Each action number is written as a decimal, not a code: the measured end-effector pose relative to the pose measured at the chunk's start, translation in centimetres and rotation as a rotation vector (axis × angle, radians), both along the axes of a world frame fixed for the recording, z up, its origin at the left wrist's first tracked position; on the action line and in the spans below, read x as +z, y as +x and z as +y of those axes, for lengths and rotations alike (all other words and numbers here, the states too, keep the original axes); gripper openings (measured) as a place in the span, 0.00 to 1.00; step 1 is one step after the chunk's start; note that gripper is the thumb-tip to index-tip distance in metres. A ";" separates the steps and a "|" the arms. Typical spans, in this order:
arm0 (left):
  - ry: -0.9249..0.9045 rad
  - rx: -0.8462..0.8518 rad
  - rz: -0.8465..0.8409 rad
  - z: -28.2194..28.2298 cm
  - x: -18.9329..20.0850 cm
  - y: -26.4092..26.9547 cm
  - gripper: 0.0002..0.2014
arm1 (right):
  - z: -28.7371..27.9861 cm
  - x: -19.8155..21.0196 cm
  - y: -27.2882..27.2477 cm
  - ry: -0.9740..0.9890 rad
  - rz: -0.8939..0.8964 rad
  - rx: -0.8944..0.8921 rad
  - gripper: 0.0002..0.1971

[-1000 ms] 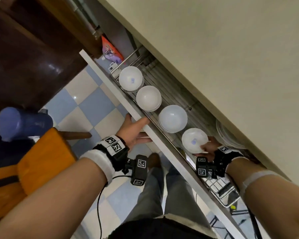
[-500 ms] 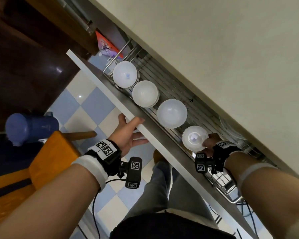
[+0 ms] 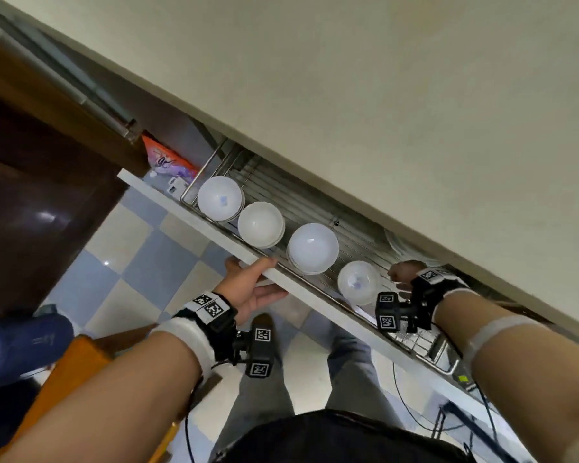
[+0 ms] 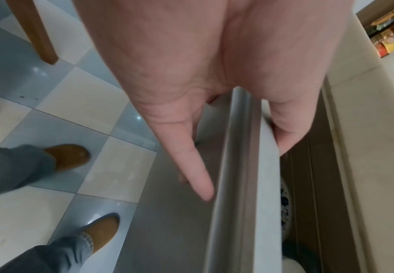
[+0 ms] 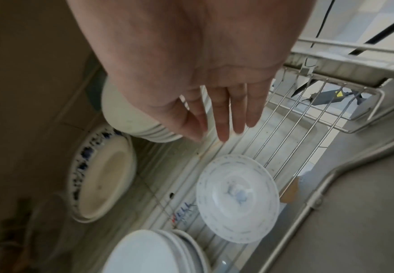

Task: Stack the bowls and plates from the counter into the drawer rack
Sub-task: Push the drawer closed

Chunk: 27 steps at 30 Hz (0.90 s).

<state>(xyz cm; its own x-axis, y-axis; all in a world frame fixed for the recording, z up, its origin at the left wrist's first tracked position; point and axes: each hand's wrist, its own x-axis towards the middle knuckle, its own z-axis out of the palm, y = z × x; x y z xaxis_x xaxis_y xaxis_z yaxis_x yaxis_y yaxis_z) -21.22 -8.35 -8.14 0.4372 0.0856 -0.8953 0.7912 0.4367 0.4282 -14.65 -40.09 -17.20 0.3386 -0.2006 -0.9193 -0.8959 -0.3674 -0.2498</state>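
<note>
White bowls [image 3: 261, 223] — four in the rack [image 3: 318, 208]; left hand [image 3: 248, 289] clasps drawer front [image 3: 188, 222], right hand [image 5: 191, 73] slack.

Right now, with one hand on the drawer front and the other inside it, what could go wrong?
The right hand hangs open inside the wire rack, above the patterned bowl. If the left hand, gripping the drawer front, pushes it in, the fingers could be pinched under the counter. A jolt might also rattle the stacked plates behind.
</note>
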 end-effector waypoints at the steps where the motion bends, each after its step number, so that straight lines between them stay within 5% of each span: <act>1: -0.012 -0.036 0.018 0.3 0.1 0.4 0.37 | 0.4 1.5 -0.4 0.038 0.016 -0.094 0.21; 3: -0.032 -0.136 0.045 0.7 0.6 1.3 0.27 | 1.4 5.2 -1.8 0.112 0.036 -0.252 0.11; 5: -0.041 -0.247 0.057 0.9 0.9 2.0 0.16 | 2.5 8.3 -3.1 0.151 -0.037 -0.367 0.14; 10: 0.105 -0.487 -0.012 2.7 3.2 3.1 0.30 | 4.0 14.0 -8.4 0.220 -0.315 -0.643 0.06; 14: 0.132 -0.409 -0.042 5.7 4.3 5.2 0.27 | 5.9 16.0 -13.0 0.151 -0.307 -0.724 0.16; 18: 0.073 -0.307 -0.035 7.1 5.0 6.7 0.27 | 7.7 15.3 -15.4 0.035 -0.270 -0.798 0.11; 21: 0.009 -0.276 -0.045 6.3 5.6 7.1 0.32 | 8.9 15.5 -14.6 0.118 -0.308 -0.941 0.09; 27: -0.083 -0.258 -0.064 5.6 5.4 9.1 0.41 | 10.1 14.7 -12.6 0.229 -0.406 -1.243 0.21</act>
<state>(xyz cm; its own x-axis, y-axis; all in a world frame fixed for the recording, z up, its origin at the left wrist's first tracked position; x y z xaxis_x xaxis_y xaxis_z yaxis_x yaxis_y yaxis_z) -12.08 -2.79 -2.76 0.4914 -0.1079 -0.8642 0.8530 0.2601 0.4525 -27.28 -30.00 -2.46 0.3010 -0.4298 -0.8513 -0.4504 0.7228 -0.5242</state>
